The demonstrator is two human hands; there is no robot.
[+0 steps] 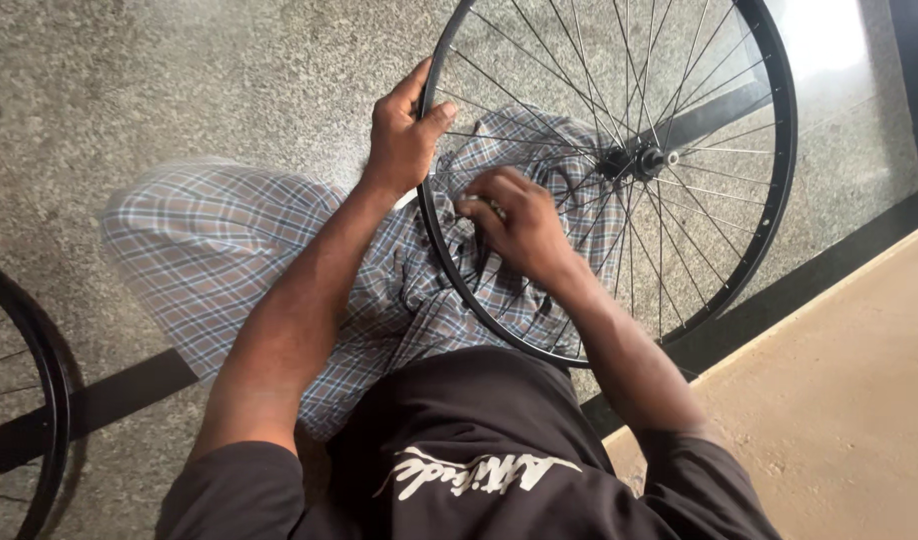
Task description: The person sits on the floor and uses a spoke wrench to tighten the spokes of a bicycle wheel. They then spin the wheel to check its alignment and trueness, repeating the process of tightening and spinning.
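A black bicycle wheel rim [779, 190] with thin metal spokes and a dark hub [634, 160] rests across my lap, on my checked cloth wrap. My left hand [404, 130] grips the rim at its upper left, thumb hooked over the edge. Inside the wheel, my right hand [514, 220] reaches among the spokes near the left part of the rim, fingers pinched around something small that I cannot make out. My dark shirt fills the bottom of the view.
A second black wheel [39, 390] lies at the left edge on the speckled stone floor [129, 80]. A dark strip [119, 395] runs diagonally across the floor. A tan smooth surface [839, 400] lies at the lower right.
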